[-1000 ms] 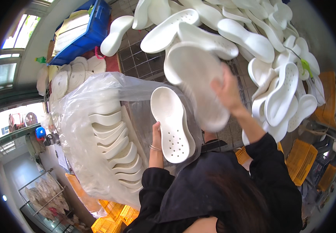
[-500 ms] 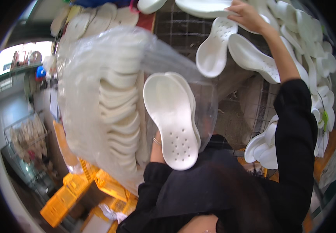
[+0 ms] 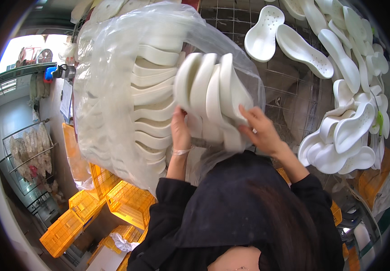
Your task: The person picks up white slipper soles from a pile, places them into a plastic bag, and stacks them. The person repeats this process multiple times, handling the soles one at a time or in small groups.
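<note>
Between my two hands a short stack of white shoe insoles (image 3: 213,90) stands on edge, several pieces side by side. My left hand (image 3: 180,128) grips the stack low on its left side, with its fingers partly behind the insoles. On the right side, my right hand (image 3: 259,131) is closed with its fingertips pressed against the outermost insole. Just left of the stack is a clear plastic bag (image 3: 100,99), its mouth spread toward me. Inside it lies a tall row of packed insoles (image 3: 152,97), their curved edges showing. The bag's film passes behind the held stack.
Loose insoles with small holes, such as one single insole (image 3: 263,36), lie on a wire grid table (image 3: 290,92). A large heap of insoles (image 3: 344,135) fills the right side. Yellow plastic crates (image 3: 129,203) stand at lower left. A hanging rack (image 3: 30,153) is at far left.
My right hand has come down from the far insoles to the stack. The stack has turned from face-up to edge-on and is thicker. The whole view has shifted somewhat.
</note>
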{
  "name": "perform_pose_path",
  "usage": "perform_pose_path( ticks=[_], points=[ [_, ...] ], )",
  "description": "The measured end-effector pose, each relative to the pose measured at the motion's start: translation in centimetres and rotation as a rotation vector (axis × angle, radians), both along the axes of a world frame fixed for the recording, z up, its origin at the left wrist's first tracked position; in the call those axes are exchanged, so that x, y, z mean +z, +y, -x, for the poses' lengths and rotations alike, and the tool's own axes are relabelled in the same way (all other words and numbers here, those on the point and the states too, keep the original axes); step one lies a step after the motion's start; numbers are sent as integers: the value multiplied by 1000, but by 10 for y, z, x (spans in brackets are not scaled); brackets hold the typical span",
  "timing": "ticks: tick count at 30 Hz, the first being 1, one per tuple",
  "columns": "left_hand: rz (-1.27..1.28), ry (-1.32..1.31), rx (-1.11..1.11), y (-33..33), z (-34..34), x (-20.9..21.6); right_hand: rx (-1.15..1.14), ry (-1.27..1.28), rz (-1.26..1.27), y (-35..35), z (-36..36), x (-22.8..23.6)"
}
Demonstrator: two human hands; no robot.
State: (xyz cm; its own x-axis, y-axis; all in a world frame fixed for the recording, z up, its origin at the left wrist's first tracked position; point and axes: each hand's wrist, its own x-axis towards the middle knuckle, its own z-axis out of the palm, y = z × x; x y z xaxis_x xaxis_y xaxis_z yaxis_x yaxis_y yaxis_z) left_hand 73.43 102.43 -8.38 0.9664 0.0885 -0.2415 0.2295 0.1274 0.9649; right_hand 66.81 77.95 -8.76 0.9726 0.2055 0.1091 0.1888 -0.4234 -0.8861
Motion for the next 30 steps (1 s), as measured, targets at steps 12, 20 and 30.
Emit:
perform_pose_path(
  ticks=[12,20,30],
  points=[
    [266,293,-461,13,69,-28,-382,140,516,63,63,17],
    [-1968,-241,113,131,6,70,-300,31,388,27,34,71],
    [-618,-293,524,223,36,224,489,-147,271,234,-87,172]
  ],
)
